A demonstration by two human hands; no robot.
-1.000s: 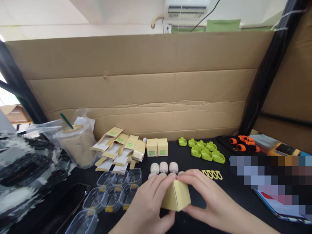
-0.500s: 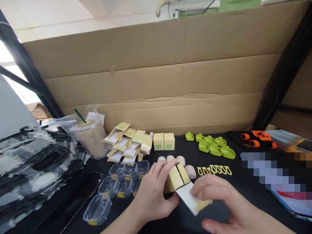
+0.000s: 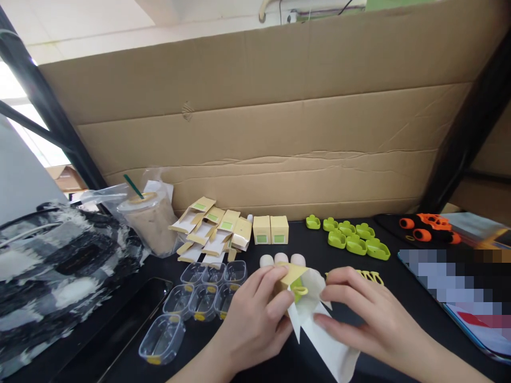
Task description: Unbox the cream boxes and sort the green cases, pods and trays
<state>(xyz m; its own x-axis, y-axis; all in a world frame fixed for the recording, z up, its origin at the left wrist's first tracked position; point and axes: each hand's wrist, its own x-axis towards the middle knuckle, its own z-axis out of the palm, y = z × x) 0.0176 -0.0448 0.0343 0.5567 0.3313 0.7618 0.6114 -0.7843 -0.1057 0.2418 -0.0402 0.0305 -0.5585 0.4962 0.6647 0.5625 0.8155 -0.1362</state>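
Observation:
A small tan cardboard box is held in my left hand, its fingers wrapped round the left side. The box top is unfolded, and its white inner flaps spread toward the lower right. Inside the opening, a green piece with a yellow-green ring shows. My right hand is at the flaps' right edge, with thumb and fingers around a white flap. Just behind the box stand several pale rounded pieces. Yellow-green rings lie partly hidden behind my right hand.
Clear lidless containers stand at the left, below flattened tan boxes. Two closed boxes stand at the back centre. Green flower-shaped trays, an orange toy car and a phone are at the right; a bagged drink stands back left.
The box top has been opened, showing the green piece and ring inside. My right hand has closed in on the flaps. The view has shifted slightly.

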